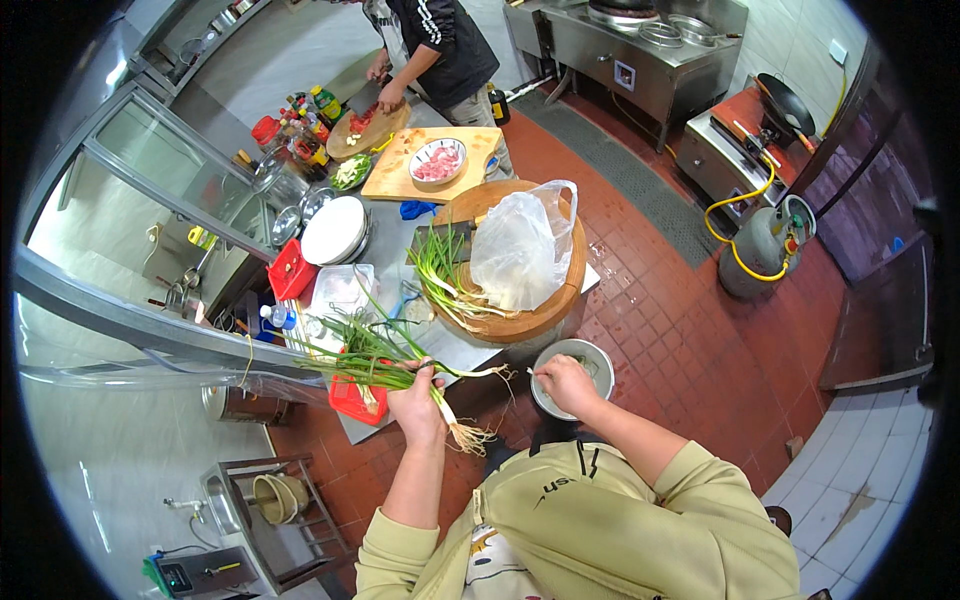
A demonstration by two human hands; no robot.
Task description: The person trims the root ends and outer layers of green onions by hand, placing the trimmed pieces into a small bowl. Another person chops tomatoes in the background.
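A bunch of green onions, white stems and roots towards me, is gripped in my left hand; one stalk points off to the right. My right hand is over a white bucket that holds some scraps, a small pale bit at its fingertips. More green onions lie on a round wooden chopping block, beside a clear plastic bag and a cleaver, partly covered by leaves. Under the held leaves stands a red plastic basket with some onions in it.
Across the table a person cuts red meat on a round board. A bowl of meat sits on a rectangular cutting board. White plates, a red tray and bottles stand left. A gas cylinder is at right.
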